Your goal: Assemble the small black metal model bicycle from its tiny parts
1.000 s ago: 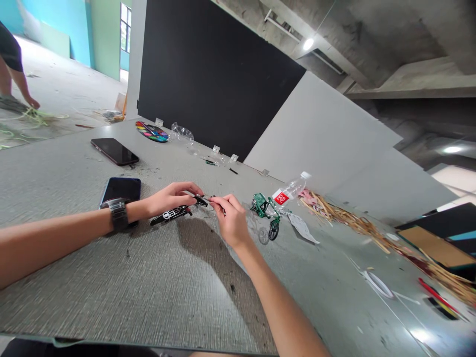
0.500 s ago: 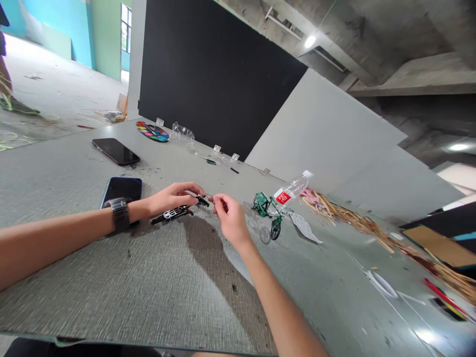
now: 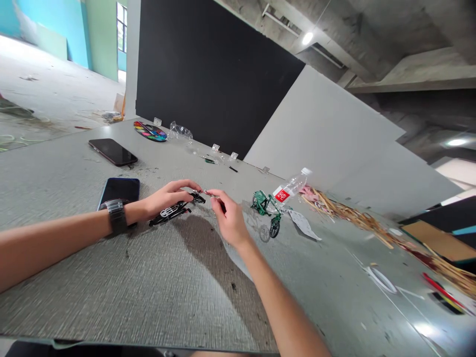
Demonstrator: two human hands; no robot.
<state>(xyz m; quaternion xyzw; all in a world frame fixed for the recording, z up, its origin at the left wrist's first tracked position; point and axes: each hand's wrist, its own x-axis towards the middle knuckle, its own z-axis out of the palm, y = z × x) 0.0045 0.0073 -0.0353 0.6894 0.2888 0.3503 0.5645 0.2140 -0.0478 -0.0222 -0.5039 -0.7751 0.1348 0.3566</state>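
Note:
A black miniature bicycle (image 3: 168,214) lies tilted low on the grey tabletop, one wheel showing past my fingers. My left hand (image 3: 169,196) is closed over its frame, thumb and fingers gripping it and hiding its middle. Close by on the right, my right hand (image 3: 231,219) is pinched at the fingertips around a thin silver part (image 3: 206,192) at the bicycle's front end. Whether that part is attached to the bicycle, I cannot tell. Farther right stands a green miniature bicycle (image 3: 263,205), apart from both hands.
Two phones, a dark one (image 3: 112,151) and a blue-edged one (image 3: 121,190), lie at left. A paint palette (image 3: 150,131) and clear plastic packaging (image 3: 180,131) are near the black panel. A plastic bottle (image 3: 292,185) and a crumpled paper (image 3: 304,224) lie beyond the green bicycle.
My right fingertips have shifted slightly left and up, nearer my left hand. The black bicycle's front wheel shows more clearly. The whole view has moved a little.

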